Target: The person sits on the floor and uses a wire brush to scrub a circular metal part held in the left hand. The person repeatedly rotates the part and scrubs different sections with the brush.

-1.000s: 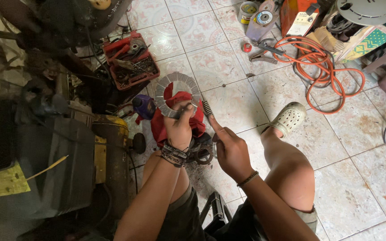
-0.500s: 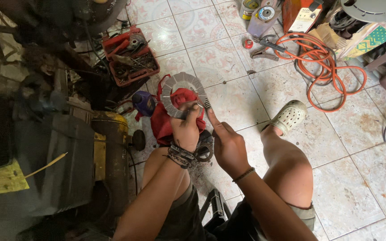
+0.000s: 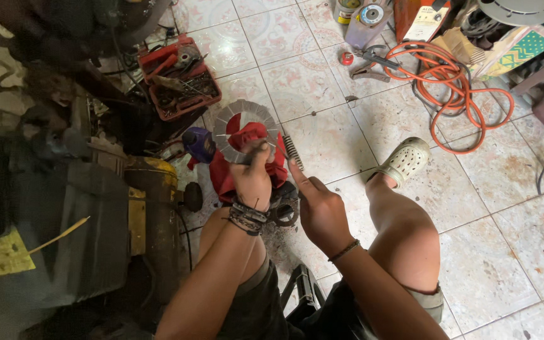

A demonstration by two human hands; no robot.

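**Grey friction ring held up over a cluttered workshop floor**

A person crouched on glossy patterned floor tiles [image 3: 322,135] grips a flat grey ring [image 3: 247,129] in the left hand [image 3: 252,179], fingers closed on its lower edge. The ring is a thin disc with a wide round hole, its dull face cut by radial grooves into pad-like segments. Through the hole and below the ring shows a crumpled red cloth [image 3: 247,160]. The right hand [image 3: 319,211], just right of the ring, is closed around a ridged metal tool [image 3: 293,152], apparently a file or brush, its forefinger stretched along the handle and the tip lying close to the ring's right rim; whether tip and rim touch cannot be told. Cord and bead bracelets wrap the left wrist.

Below the ring, by the left wrist, lie dark, greasy metal rings [image 3: 284,211]. Left of the ring sits a rounded purple object [image 3: 198,143], and beyond it a dark machine with a yellow cylindrical tank [image 3: 152,201]. Above and left of the ring is a red plastic tray [image 3: 181,79] of oily tools. Well to the right of the ring, an orange cable [image 3: 461,94] loops in coils on the tiles, and a perforated pale clog [image 3: 407,160] covers the person's right foot.
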